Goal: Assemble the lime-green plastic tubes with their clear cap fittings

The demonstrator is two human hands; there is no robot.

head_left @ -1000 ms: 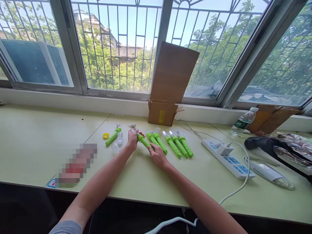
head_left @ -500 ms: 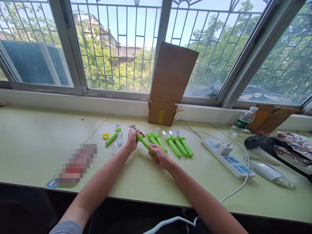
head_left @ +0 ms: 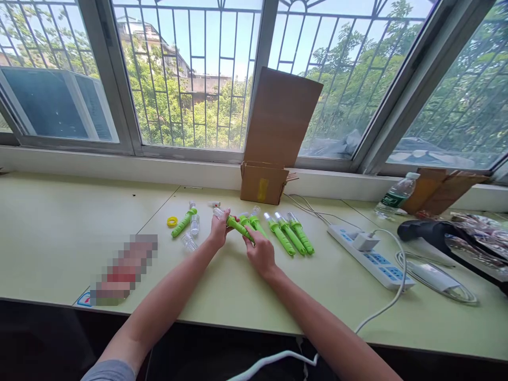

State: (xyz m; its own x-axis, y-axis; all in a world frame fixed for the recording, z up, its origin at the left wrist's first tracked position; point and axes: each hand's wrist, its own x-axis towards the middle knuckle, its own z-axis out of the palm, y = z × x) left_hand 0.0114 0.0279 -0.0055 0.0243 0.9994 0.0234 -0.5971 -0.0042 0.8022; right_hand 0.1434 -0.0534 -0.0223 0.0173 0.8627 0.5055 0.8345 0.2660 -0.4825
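My left hand [head_left: 218, 233] is closed around the upper end of a green stick with a clear cap [head_left: 238, 227], close to the cap. The fingers of my right hand [head_left: 261, 255] grip the same stick's lower end, so it slants down to the right above the table. Partly hidden just behind it lie two similar green sticks [head_left: 259, 227]. Three more green sticks [head_left: 286, 239] rest side by side to the right. On the left is another green stick [head_left: 183, 224], next to loose clear caps [head_left: 194, 225]. A small whitish piece [head_left: 214, 204] lies beyond my left hand.
A yellow ring [head_left: 172, 222] lies on the pale table [head_left: 71, 222]. Against the window stands an open cardboard box [head_left: 257, 182]. At right are a white power strip [head_left: 373, 259] with cables, a water bottle [head_left: 399, 196] and a black curved object [head_left: 424, 233]. A blurred patch covers something at left.
My right hand has moved slightly up and turned, its back now facing up. The stick's lower end has risen with it, and my left fingers have shifted around the upper end.
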